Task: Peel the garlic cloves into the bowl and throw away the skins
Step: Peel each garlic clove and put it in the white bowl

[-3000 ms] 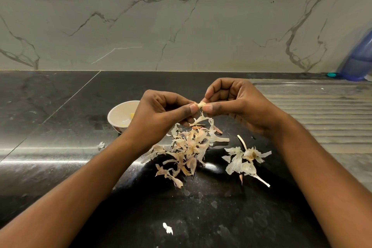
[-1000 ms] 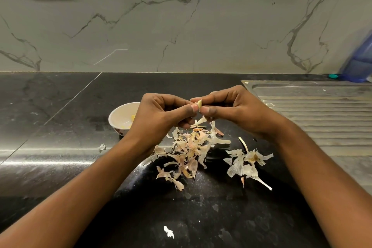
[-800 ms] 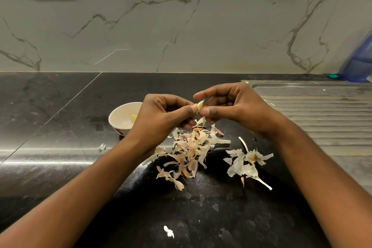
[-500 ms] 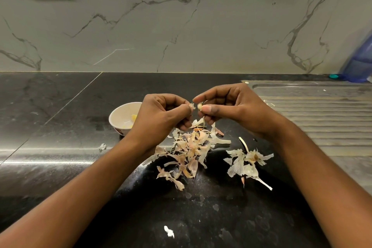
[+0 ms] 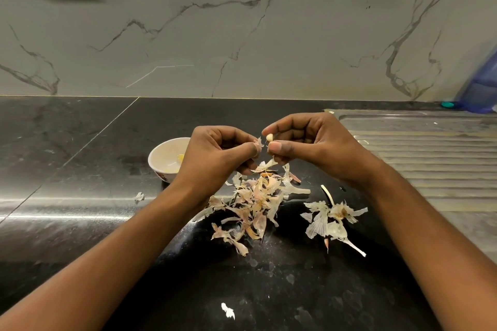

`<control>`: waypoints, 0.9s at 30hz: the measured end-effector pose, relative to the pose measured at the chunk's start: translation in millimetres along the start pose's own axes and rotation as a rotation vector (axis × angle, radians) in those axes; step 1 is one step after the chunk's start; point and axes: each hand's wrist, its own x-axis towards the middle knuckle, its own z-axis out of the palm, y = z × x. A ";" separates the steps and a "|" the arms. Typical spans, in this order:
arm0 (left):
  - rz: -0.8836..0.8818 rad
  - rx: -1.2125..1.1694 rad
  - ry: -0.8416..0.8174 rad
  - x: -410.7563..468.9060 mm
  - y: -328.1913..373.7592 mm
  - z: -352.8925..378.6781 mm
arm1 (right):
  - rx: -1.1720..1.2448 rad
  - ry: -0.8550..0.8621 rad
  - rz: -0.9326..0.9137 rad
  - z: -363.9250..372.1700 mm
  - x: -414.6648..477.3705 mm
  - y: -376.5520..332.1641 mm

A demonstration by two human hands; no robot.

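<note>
Pinching garlic clove (image 5: 269, 137) in right hand (image 5: 314, 146), left hand (image 5: 215, 154) just beside

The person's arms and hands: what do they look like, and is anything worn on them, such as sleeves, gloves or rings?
Both are bare. The left hand and the right hand wear no gloves, and no ring shows on the visible fingers. The left forearm and the right forearm show no sleeve, watch or bracelet as far as the frame reaches. The visible nails are short and unpainted.

Black counter (image 5: 80, 169) bears bowl (image 5: 161, 148), garlic skins (image 5: 255, 196), perhaps a stem (image 5: 327, 193).
</note>
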 end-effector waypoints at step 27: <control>-0.066 -0.136 -0.146 -1.1 3.8 -1.4 | -0.149 -0.001 -0.093 -1.4 1.6 0.7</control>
